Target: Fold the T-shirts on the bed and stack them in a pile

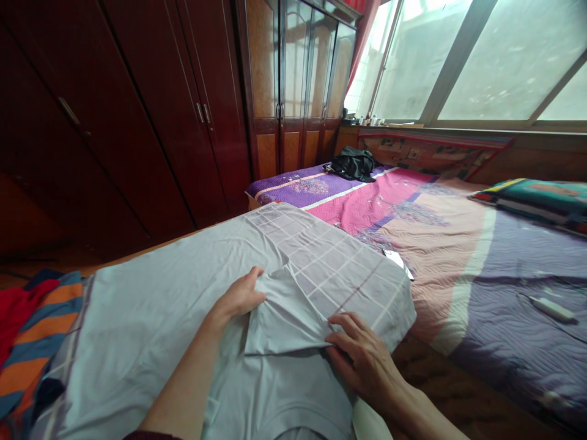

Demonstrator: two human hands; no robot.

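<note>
A pale grey-green T-shirt (174,299) lies spread over a padded surface covered with a checked grey cloth (339,263). Its neckline faces me at the bottom edge, and one sleeve (288,318) is folded over on top of the body. My left hand (241,295) rests at the sleeve's left edge, thumb and forefinger apart, touching the fabric. At the sleeve's right corner, my right hand (360,351) has the shirt's cloth pinched between thumb and fingers. Part of the right fingertips is hidden by the fold.
Red clothing (22,311) and an orange-and-blue striped garment (43,336) lie at the left. A bed with a quilt (426,244) stands to the right, bearing a black garment (352,164), a folded blanket (541,198) and a white corded device (553,308). Dark wardrobes (151,110) line the left.
</note>
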